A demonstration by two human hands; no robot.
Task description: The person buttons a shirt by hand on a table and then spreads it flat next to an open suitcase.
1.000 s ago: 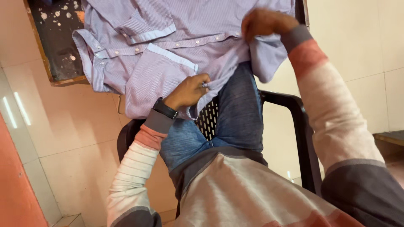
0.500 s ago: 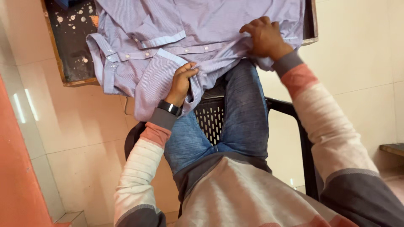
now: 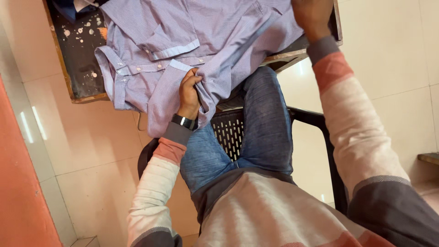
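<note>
A lilac striped shirt [image 3: 183, 32] lies spread over a dark, paint-spattered wooden table [image 3: 80, 59], its sleeve hanging off the near edge. My left hand [image 3: 188, 89], with a black wristband, grips the shirt's lower hem near the front placket. My right hand [image 3: 313, 13] is at the top right, closed on the shirt's other edge and holding it up and away over the table. I sit in a black plastic chair [image 3: 320, 123] with my blue-jeaned knee under the table edge.
Pale tiled floor [image 3: 91, 151] surrounds the chair. An orange wall [image 3: 18, 201] runs along the left. A low wooden ledge [image 3: 430, 158] shows at the right edge. A dark blue item [image 3: 68, 9] lies at the table's far corner.
My right hand has lifted the shirt's edge up and farther over the table, folding the fabric. My left hand rose from the hanging hem to the shirt front and keeps its grip.
</note>
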